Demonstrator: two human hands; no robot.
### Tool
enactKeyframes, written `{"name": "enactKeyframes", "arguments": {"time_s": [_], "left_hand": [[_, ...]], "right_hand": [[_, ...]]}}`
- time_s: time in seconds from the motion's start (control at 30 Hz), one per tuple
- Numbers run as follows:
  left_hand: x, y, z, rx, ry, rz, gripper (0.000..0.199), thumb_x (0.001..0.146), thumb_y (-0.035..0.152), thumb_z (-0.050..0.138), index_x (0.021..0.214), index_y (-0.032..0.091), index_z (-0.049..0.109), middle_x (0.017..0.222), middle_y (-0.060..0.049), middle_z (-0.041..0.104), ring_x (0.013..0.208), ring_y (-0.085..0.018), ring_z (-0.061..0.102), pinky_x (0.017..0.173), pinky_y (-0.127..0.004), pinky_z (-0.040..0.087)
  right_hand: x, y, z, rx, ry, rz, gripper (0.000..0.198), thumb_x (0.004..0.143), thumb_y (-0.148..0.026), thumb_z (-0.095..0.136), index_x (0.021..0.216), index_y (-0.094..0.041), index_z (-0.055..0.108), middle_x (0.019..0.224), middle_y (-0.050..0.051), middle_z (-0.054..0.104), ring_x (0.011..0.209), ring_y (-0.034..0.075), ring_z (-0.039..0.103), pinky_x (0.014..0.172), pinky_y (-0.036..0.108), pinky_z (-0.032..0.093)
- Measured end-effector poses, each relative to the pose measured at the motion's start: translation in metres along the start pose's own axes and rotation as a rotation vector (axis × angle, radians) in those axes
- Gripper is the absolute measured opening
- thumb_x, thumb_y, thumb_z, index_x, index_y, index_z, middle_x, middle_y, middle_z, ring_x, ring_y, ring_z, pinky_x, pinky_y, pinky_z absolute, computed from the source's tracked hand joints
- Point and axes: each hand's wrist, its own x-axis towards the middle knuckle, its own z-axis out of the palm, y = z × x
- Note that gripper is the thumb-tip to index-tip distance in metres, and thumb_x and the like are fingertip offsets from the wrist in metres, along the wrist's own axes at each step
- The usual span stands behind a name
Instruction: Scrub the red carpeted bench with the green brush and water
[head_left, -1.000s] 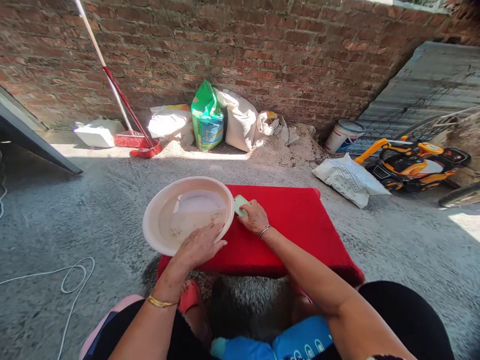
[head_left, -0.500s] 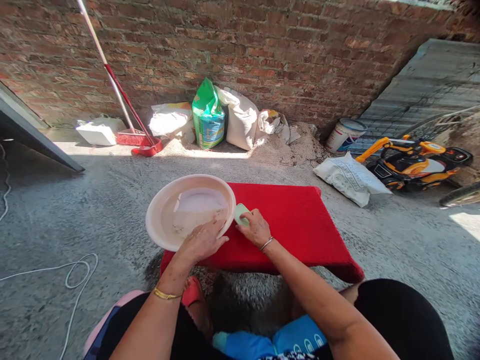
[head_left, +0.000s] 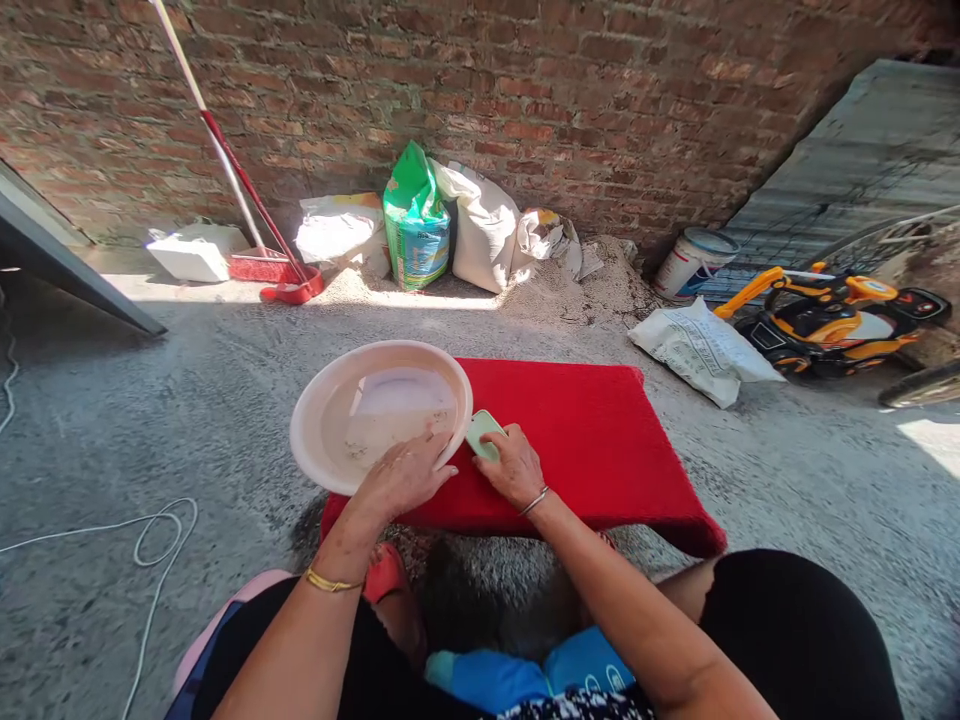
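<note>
A wide pale pink basin [head_left: 315, 440] with clear water in it stands on the left part of a red cloth-covered low table [head_left: 577, 430]. My left hand [head_left: 405, 475] lies over the basin's near right rim, fingers on the inner side and thumb outside, gripping it. Small dark bits show in the water. Just right of the basin, my right hand [head_left: 514, 465] is closed on a small pale green flat thing with rounded corners [head_left: 482, 432]; its exact kind cannot be made out. Its lower part is hidden by my fingers.
Along the brick wall stand a broom and red dustpan [head_left: 296, 290], a green bag [head_left: 416, 225], a white sack [head_left: 484, 230] and a bucket [head_left: 694, 265]. At right are a flat sack [head_left: 701, 350] and a toy excavator [head_left: 832, 320]. A white cable [head_left: 161, 560] lies at left.
The pale green thing has tilted slightly in my right hand and shows more of its face. My left hand stays at the basin rim. The view has shifted a little.
</note>
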Motion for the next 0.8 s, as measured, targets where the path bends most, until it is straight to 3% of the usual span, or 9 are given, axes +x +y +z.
{"name": "enactKeyframes", "arguments": {"time_s": [0.1,0.2,0.33,0.43,0.53,0.7,0.8], "left_hand": [[0.002,-0.002,0.001,-0.001,-0.010,0.001,0.052,0.089,0.033,0.055,0.138,0.017,0.047,0.148,-0.017,0.047,0.138,-0.032,0.043,0.110,-0.046,0.041],[0.003,-0.005,0.005,-0.008,0.013,0.022,0.054,0.089,0.033,0.056,0.139,0.018,0.046,0.149,-0.016,0.046,0.138,-0.031,0.042,0.110,-0.045,0.040],[0.004,-0.007,0.009,-0.008,0.042,0.032,0.052,0.088,0.033,0.056,0.138,0.018,0.049,0.150,-0.015,0.046,0.138,-0.030,0.043,0.110,-0.044,0.041],[0.004,-0.007,0.008,-0.001,0.032,0.037,0.052,0.089,0.035,0.054,0.138,0.018,0.048,0.149,-0.015,0.047,0.137,-0.030,0.045,0.110,-0.043,0.040],[0.004,-0.006,0.005,-0.004,0.022,0.028,0.058,0.089,0.035,0.052,0.144,0.018,0.041,0.152,-0.015,0.041,0.139,-0.029,0.042,0.111,-0.043,0.039],[0.003,-0.005,0.004,0.008,-0.010,0.000,0.063,0.089,0.034,0.053,0.148,0.019,0.037,0.154,-0.015,0.038,0.140,-0.029,0.040,0.112,-0.043,0.038],[0.003,-0.006,0.005,0.003,0.013,0.015,0.062,0.089,0.034,0.053,0.147,0.019,0.039,0.154,-0.014,0.040,0.141,-0.028,0.039,0.113,-0.043,0.038]], "right_hand": [[0.003,0.026,-0.012,-0.044,0.027,0.042,0.034,0.080,-0.040,0.069,0.112,-0.028,0.069,0.107,0.006,0.055,0.095,0.018,0.056,0.078,0.026,0.041],[-0.003,0.086,-0.042,-0.070,0.092,0.218,0.035,0.080,-0.041,0.067,0.111,-0.028,0.069,0.106,0.006,0.055,0.093,0.019,0.056,0.077,0.028,0.042],[-0.028,0.176,-0.083,-0.131,0.289,0.516,0.040,0.077,-0.047,0.065,0.110,-0.024,0.070,0.103,0.009,0.056,0.097,0.024,0.054,0.079,0.034,0.043],[-0.042,0.201,-0.097,-0.165,0.394,0.615,0.045,0.075,-0.048,0.065,0.110,-0.019,0.069,0.102,0.012,0.058,0.100,0.028,0.053,0.081,0.038,0.043],[-0.037,0.173,-0.085,-0.097,0.341,0.520,0.044,0.076,-0.048,0.065,0.110,-0.021,0.069,0.105,0.012,0.057,0.101,0.027,0.054,0.082,0.036,0.043],[0.001,0.069,-0.032,-0.010,0.143,0.208,0.036,0.080,-0.043,0.066,0.112,-0.026,0.069,0.107,0.008,0.055,0.097,0.021,0.056,0.082,0.030,0.043],[0.021,0.034,-0.015,-0.034,0.076,0.080,0.037,0.081,-0.043,0.067,0.114,-0.028,0.068,0.108,0.007,0.055,0.098,0.020,0.056,0.084,0.029,0.042]]}}
